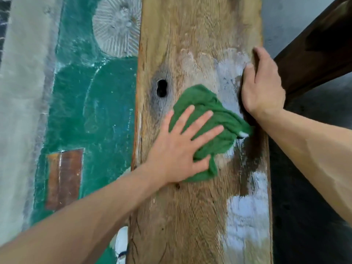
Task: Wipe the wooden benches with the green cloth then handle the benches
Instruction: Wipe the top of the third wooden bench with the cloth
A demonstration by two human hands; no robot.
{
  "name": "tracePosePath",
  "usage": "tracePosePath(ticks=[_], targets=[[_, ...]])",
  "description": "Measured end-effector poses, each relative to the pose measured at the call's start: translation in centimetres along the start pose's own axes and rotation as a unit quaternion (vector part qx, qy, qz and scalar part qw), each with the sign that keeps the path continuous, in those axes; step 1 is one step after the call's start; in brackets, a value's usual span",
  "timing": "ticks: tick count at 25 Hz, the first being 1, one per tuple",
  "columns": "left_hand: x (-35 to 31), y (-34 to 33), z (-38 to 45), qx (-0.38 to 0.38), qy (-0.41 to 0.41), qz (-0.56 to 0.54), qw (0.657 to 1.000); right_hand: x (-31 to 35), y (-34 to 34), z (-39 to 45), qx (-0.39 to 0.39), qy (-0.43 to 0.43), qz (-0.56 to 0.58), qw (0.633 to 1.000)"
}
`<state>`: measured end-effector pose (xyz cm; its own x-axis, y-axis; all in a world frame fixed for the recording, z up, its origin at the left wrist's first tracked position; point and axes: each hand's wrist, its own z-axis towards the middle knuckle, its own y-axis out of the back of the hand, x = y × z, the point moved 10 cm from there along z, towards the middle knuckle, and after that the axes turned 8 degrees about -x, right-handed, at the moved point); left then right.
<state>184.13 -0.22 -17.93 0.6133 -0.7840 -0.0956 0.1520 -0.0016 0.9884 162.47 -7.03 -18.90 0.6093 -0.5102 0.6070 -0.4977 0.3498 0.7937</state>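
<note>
**Cloth flat on bench, mid-plank**

Cloth (205, 130) lay bunched on the bench (190, 44), beside the knot hole (162, 88). Your left hand (181, 147) pressed it, fingers straight and spread. Your right hand (263, 86) curled over the bench's right edge. Green floor (85, 101) on the left.

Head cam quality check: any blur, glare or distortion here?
Head view: soft overall, floor at left smeared, likely motion blur; pale sheen on the bench around the cloth and lower right; wide-angle bends the bench edges; dark shadow at right. Left hand and right hand stay fairly sharp.
</note>
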Motion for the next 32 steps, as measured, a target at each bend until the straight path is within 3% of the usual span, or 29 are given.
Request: tracePosePath(ticks=[5, 10, 13, 17, 19, 21, 24, 26, 28, 30, 32], targets=[[14.1, -0.5, 9.5, 0.003, 0.184, 0.047, 0.982, -0.3, -0.2, 0.0, -0.004, -0.017, -0.027, 0.999], [23.6, -0.8, 16.8, 0.009, 0.327, -0.012, 0.945, -0.2, -0.4, -0.1, 0.002, -0.005, -0.074, 0.997], [18.5, -0.5, 12.9, 0.022, 0.260, 0.034, 0.965, -0.5, -0.8, -0.1, 0.017, -0.010, -0.090, 0.996], [3.7, 0.6, -2.8, 0.137, 0.090, 0.041, 0.986, -0.6, -0.6, -0.4, 0.035, -0.033, -0.080, 0.996], [2.8, 0.3, -4.0, 0.142, 0.045, 0.020, 0.989, -0.1, -0.7, -0.6, 0.046, -0.036, -0.080, 0.995], [6.6, -0.9, 2.0, 0.121, 0.054, 0.011, 0.991, 0.2, -0.9, -0.3, 0.056, -0.041, -0.078, 0.995], [16.8, -1.2, 16.8, 0.035, 0.193, 0.007, 0.981, 0.3, -0.9, -0.4, 0.067, -0.046, -0.071, 0.994], [22.3, -2.2, 25.9, 0.021, 0.284, -0.008, 0.959, 0.2, -0.9, -0.5, 0.075, -0.049, -0.063, 0.994], [23.0, -3.3, 31.0, 0.049, 0.330, -0.015, 0.943, 0.5, -1.3, -0.5, 0.081, -0.038, -0.071, 0.993], [18.2, -3.5, 31.5, 0.064, 0.240, 0.004, 0.969, 0.7, -1.3, -0.3, 0.080, -0.031, -0.078, 0.993], [11.7, -2.5, 25.2, 0.067, 0.084, 0.005, 0.994, 0.5, -1.1, -0.5, 0.081, -0.041, -0.069, 0.993]])
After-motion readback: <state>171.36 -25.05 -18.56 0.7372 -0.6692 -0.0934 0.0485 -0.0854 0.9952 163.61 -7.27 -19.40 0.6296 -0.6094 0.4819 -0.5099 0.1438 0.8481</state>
